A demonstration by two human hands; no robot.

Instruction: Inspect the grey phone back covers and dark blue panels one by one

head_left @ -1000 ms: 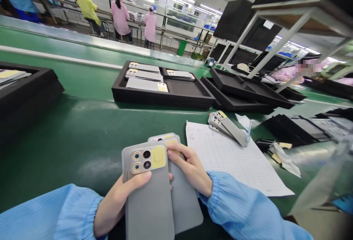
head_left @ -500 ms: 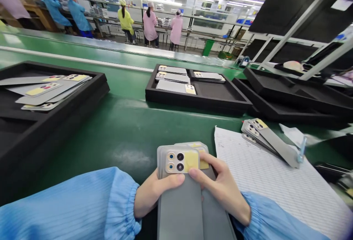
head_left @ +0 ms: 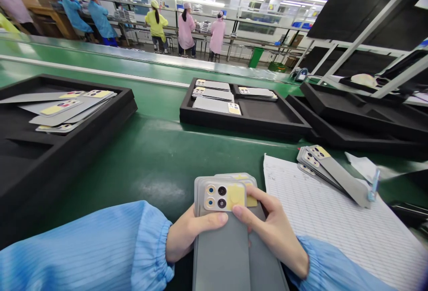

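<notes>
A stack of grey phone back covers (head_left: pixel 222 251) is held near the bottom middle, camera ends up. Each visible camera plate carries lens rings and yellow film. My left hand (head_left: pixel 190 231) is closed around the stack's left side, its thumb lying across the front cover just under the camera plate; its other fingers are hidden behind. My right hand (head_left: pixel 270 219) grips the right side, with the thumb at the lower edge of the yellow film (head_left: pixel 236 195) and the index finger at its right edge. More covers (head_left: pixel 267 260) fan out behind on the right.
Black trays holding covers stand at left (head_left: pixel 113 112) and centre (head_left: pixel 240 126); stacked black trays (head_left: pixel 361 121) lie at right. A lined paper sheet (head_left: pixel 301 206) bears a pile of covers (head_left: pixel 344 177) and a light-blue pen (head_left: pixel 375 184). Several people work in the background.
The whole view has shifted slightly, so things appear a little further right. Both hands keep the same grip on the covers.
</notes>
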